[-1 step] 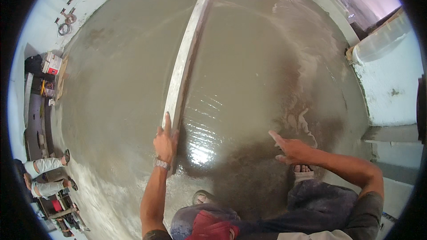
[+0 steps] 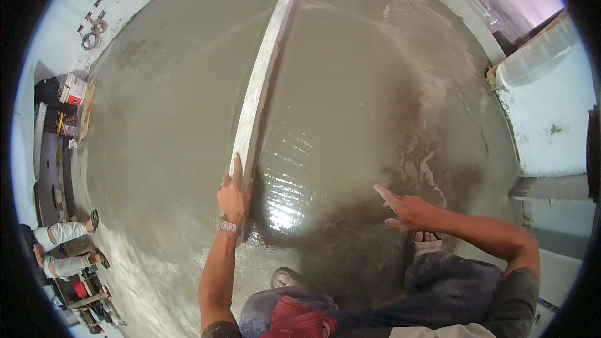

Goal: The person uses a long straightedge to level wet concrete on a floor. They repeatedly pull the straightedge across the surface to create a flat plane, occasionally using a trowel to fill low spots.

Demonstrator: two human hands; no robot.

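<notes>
A long pale screed straightedge lies on the wet grey cement floor, running from beside my feet to the far edge of the view. My left hand, with a watch at the wrist, grips its near end; the index finger points along the top and other fingers wrap over the sides. To the right, my right hand hangs above the floor with nothing in it, thumb and fingers stretched apart. It is nearest to my right foot, which shows just below it.
Another person's legs are at the left edge, near a white bucket and assorted tools. Coiled wires hang on the left wall. A white low wall stands at the right. My left foot is on the floor.
My left hand sits very slightly farther along the straightedge. The right hand has shifted a few pixels to the left. Otherwise the two frames match.
</notes>
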